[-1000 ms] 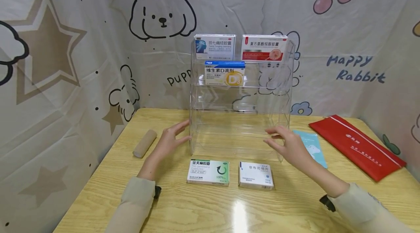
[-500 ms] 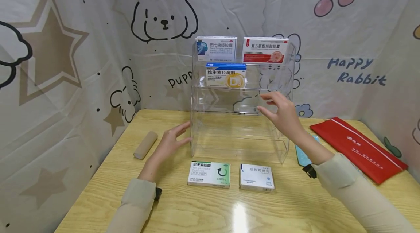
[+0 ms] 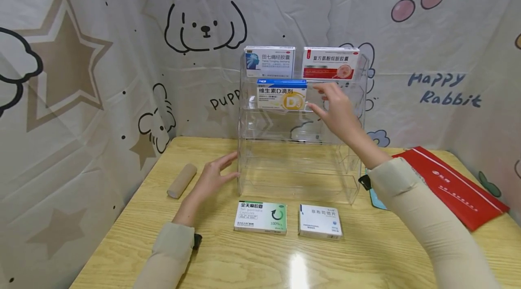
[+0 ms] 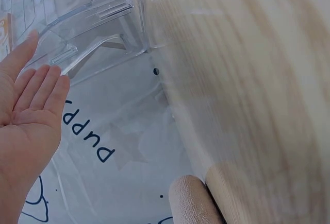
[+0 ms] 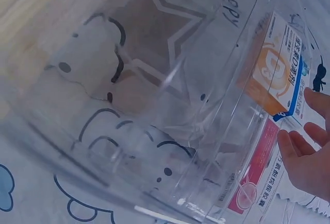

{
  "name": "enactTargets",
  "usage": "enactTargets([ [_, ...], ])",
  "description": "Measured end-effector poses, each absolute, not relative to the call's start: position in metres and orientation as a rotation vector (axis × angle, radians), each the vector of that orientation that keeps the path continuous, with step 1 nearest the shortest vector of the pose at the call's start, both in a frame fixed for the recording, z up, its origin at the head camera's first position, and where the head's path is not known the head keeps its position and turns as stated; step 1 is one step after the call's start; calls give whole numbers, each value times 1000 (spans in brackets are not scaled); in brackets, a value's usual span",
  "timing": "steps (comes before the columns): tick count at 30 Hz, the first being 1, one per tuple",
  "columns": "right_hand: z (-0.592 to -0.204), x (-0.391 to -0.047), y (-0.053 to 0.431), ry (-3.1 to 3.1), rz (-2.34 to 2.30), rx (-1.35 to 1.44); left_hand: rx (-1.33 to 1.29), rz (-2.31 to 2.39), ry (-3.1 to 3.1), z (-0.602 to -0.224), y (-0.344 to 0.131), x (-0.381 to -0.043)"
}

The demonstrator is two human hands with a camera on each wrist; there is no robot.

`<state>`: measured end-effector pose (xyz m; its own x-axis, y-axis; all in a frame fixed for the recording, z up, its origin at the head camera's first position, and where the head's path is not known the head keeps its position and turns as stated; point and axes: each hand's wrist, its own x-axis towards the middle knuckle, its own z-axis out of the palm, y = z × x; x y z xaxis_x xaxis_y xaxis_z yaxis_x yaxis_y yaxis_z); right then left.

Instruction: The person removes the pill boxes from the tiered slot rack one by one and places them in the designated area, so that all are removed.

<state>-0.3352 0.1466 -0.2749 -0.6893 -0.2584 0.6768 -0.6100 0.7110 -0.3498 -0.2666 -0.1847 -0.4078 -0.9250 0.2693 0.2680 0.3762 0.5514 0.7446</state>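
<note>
A clear acrylic tiered rack (image 3: pixel 299 180) stands on the wooden table. My left hand (image 3: pixel 211 178) rests its straight fingertips at the rack's left side; the left wrist view shows that hand (image 4: pixel 36 100) with an empty palm. Up at the second tier, my right hand (image 3: pixel 335 108) has thumb and fingers spread beside the right end of a vitamin D drops box (image 3: pixel 281 94), blue and white with an orange D3. In the right wrist view the fingers (image 5: pixel 289 144) are right at that box's end (image 5: pixel 273 72). On the top tier sit a blue-white capsule box (image 3: pixel 270 63) and a red-white one (image 3: pixel 330 63).
In front of the rack lie a green-white medicine box (image 3: pixel 260 217) and a white tablet box (image 3: pixel 319 221). A brown cylinder (image 3: pixel 182 181) lies at left. A red pouch (image 3: pixel 452 189) and a partly hidden light-blue packet (image 3: pixel 377 199) are at right.
My right hand has risen from the rack's lower right side to the second tier, moving left toward the vitamin D box. The left hand has stayed at the rack's side.
</note>
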Motion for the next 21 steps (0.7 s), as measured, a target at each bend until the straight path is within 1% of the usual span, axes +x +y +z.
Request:
enactTargets([
  [10,-256,-362,127,-2375,713,681,-542,-1329,-2660,-410,-184,-266],
  [21,-260,-366,123,-2445,745,669,-551,-1349,-2640,-410,-184,-267],
])
